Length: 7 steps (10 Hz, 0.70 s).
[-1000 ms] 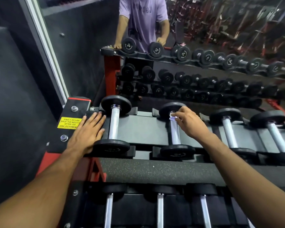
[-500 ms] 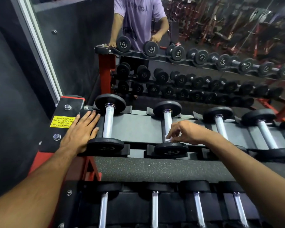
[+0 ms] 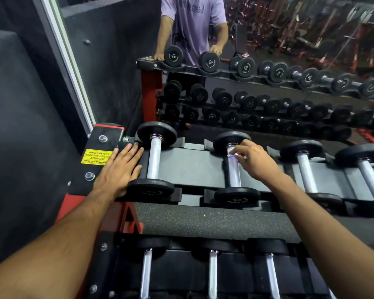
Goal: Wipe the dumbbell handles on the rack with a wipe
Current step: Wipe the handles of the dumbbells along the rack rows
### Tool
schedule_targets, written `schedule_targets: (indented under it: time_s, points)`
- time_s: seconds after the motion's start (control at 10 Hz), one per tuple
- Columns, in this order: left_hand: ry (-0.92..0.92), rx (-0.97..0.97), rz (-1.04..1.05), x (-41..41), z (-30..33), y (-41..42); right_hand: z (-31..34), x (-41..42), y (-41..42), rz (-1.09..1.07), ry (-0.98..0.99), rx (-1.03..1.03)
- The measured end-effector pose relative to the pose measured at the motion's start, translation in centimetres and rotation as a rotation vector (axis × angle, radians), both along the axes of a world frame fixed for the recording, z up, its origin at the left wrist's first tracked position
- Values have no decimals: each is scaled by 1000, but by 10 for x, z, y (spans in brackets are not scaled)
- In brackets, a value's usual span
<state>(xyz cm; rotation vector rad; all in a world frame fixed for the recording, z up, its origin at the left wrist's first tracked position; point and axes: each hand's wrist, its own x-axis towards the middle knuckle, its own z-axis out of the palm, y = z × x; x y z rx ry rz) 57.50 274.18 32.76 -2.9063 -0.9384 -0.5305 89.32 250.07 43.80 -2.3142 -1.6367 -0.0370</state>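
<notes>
Two bare forearms come in from the bottom corners, with no sleeve, watch, band or glove showing on either. The left hand (image 3: 119, 171) carries no ring on the fingers in view, and its nails are short. The right hand (image 3: 254, 161) is likewise plain, without rings or a wrist strap. In the mirror ahead the person's torso shows in a loose, pale purple short-sleeved T-shirt (image 3: 193, 26) with faint darker lettering across the chest, too blurred to read. The sleeves end above the elbows.
</notes>
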Motion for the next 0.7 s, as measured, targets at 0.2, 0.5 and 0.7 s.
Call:
schedule_targets:
  time_s: [0.2, 0.5, 0.7]
  points:
    - [5, -9, -7, 0, -1, 1, 0, -1, -36, 101, 334, -212]
    - [-4, 17, -21, 1, -1, 2, -10, 0, -43, -41, 669, -29]
    - [-11, 13, -25, 2, -2, 3, -20, 0, -8, -364, 905, 437]
